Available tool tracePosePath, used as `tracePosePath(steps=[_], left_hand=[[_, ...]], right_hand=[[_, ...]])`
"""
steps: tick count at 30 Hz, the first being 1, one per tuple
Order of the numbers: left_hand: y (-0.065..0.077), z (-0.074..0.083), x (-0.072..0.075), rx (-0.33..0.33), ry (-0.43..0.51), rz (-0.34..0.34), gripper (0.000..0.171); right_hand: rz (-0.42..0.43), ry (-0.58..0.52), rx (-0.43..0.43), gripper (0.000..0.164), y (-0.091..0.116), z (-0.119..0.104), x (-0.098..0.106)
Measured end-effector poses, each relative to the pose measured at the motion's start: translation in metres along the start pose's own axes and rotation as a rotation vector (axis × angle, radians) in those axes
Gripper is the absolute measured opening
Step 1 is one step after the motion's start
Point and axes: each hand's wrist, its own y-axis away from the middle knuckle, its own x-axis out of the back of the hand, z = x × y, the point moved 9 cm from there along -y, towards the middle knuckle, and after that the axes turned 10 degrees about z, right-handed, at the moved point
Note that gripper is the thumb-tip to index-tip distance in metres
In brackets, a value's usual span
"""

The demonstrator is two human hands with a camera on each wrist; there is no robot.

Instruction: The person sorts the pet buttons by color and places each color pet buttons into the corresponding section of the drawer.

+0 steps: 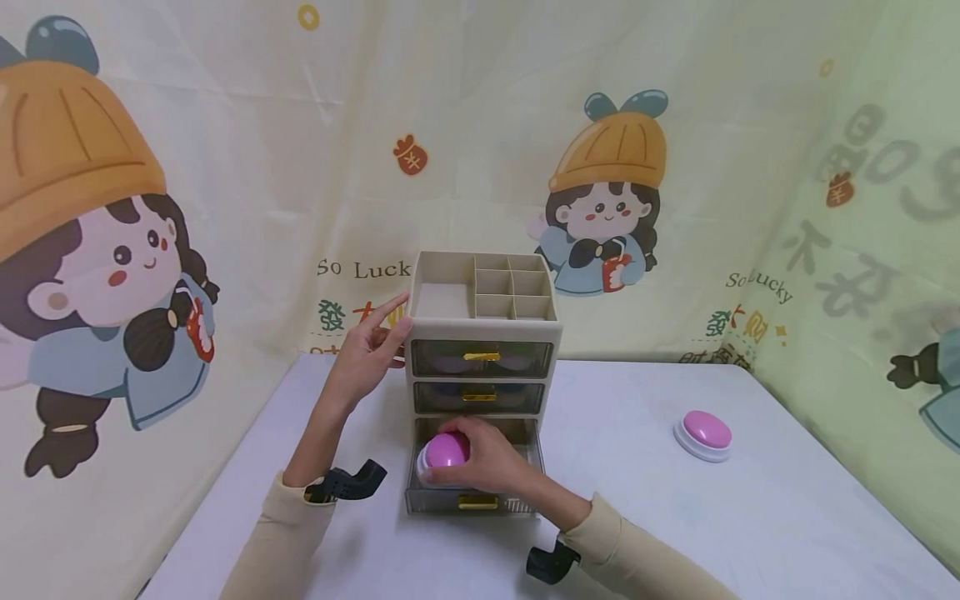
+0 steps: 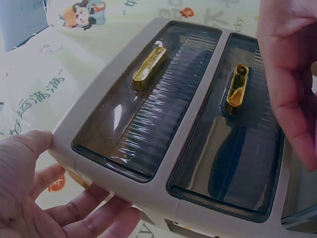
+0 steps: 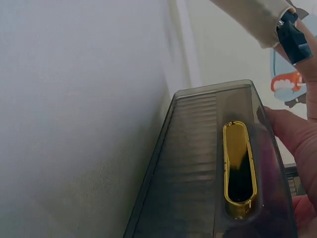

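Observation:
A cream desktop drawer organizer [image 1: 486,332] with smoky clear drawers and gold handles stands on the table. Its bottom drawer [image 1: 431,502] is pulled out. My right hand [image 1: 491,458] grips a round push button [image 1: 447,450] with a pink dome and white base, inside that drawer at its left. In the right wrist view the drawer front [image 3: 198,163] hides most of the button. Against the organizer's left side, my left hand [image 1: 363,358] rests near the top; the left wrist view shows its thumb and fingers [image 2: 74,210] spread at the side edge.
Another pink and white push button [image 1: 707,429] sits on the white table [image 1: 630,500] at the right. The organizer's top has several open compartments [image 1: 442,300]. Its upper two drawers are closed, with dim shapes inside. A printed cloth [image 1: 480,67] hangs behind.

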Motion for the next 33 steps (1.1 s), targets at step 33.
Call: tracePosePath(steps=[33], left_hand=[[0.014,0.033,0.0,-0.008,-0.005,-0.015,0.049]], right_hand=[[0.242,0.015,0.277,0.041,0.022,-0.039,0.039]])
